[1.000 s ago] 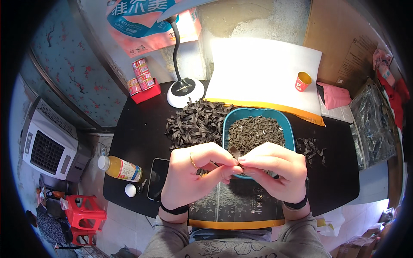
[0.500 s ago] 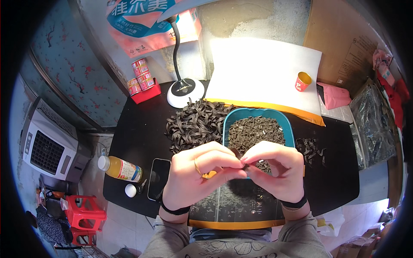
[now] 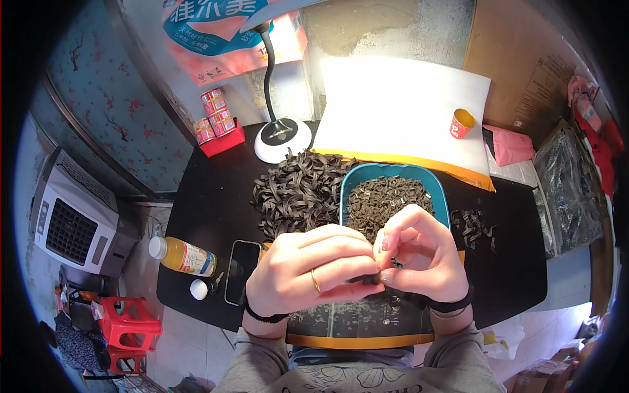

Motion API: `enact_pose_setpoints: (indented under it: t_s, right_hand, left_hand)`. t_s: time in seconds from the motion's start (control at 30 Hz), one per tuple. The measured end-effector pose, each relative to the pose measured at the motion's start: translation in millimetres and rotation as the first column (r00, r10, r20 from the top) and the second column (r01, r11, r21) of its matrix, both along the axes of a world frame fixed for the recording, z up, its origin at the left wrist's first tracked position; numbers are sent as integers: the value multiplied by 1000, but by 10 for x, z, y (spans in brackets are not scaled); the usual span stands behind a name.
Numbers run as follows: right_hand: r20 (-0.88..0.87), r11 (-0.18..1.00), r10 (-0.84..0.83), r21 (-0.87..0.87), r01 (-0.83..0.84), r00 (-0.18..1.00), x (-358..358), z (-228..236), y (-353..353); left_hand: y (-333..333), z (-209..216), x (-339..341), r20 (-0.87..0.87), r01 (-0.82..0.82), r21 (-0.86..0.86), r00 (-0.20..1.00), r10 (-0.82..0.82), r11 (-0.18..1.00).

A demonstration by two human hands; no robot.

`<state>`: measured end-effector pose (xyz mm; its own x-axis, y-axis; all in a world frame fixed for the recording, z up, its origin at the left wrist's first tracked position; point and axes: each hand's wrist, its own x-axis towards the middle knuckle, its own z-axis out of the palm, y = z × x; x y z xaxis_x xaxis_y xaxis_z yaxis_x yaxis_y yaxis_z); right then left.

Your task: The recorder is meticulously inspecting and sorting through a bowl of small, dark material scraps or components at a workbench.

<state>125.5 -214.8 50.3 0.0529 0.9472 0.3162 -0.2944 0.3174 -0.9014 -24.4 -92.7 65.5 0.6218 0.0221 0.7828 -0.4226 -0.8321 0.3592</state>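
My left hand, with a ring on one finger, is closed on a small dark strip whose end shows below the fingertips. My right hand meets it with bent fingers in a pinch; a tiny dark-green bit shows between finger and thumb. Both hands are over the near edge of a teal basin filled with small dark cut pieces. Left of the basin lies a heap of longer dark curled strips. Under my hands is a dark dusty sheet with an orange edge.
A desk lamp and stacked small tins stand behind. On the left are a juice bottle, a white cap and a phone. Loose strips lie right; a red-gold cup is on a white sheet.
My right hand has lifted its index finger and curled it, opening a gap above the thumb. The left hand's fingers have closed further over the strip, which now sits lower.
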Motion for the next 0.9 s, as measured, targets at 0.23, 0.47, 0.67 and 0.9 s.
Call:
enact_pose_setpoints:
  t_s: [0.23, 0.47, 0.67, 0.9]
  right_hand:
    - [-107, 1000, 9, -24, -12, 994, 36, -50, 10]
    - [-98, 998, -56, 10, 57, 994, 48, -42, -1]
    - [-27, 991, -137, 6, 137, 990, 71, -11, -32]
    - [99, 976, -192, 126, 179, 977, 64, -21, -17]
  left_hand:
    - [-4, -28, 7, 73, -74, 88, 995, 68, 993]
    - [-4, -40, -7, 64, -127, 103, 991, 120, 987]
    - [-7, -29, -28, 7, -193, 126, 981, 194, 973]
    - [-30, -30, -43, -57, -289, 139, 953, 299, 947]
